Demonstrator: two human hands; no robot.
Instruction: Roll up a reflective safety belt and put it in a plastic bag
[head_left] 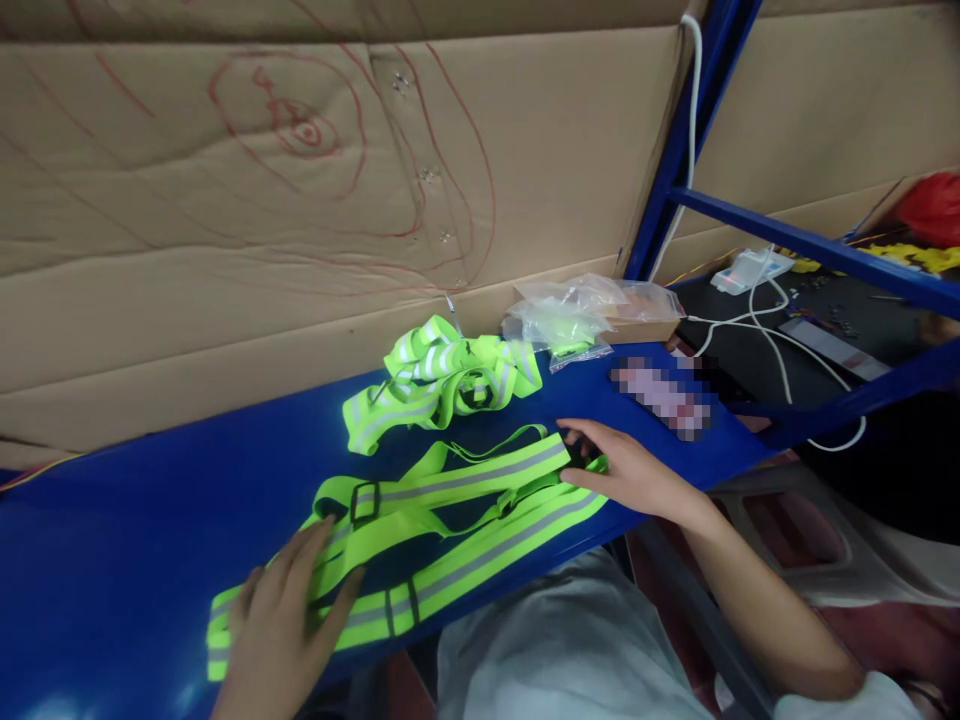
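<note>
Neon-yellow straps [480,565] with grey reflective stripes and black buckles lie spread along the front of the blue table [150,490]. Over their left part rests my left hand [281,610], its fingers spread on the bands. At the right end of the straps is my right hand [619,465], thumb and fingers apart around the black buckle area, which the fingers partly hide. Neither hand is closed round a strap. Behind these straps sits a tangled heap of similar neon straps [442,380].
Clear plastic bags [570,315] lie on and beside a cardboard box [645,330] at the back right. A blurred-out flat object [664,398] is right of my right hand. Blue frame bars [825,250], white cables [780,350] and a cardboard wall [555,150] surround the table.
</note>
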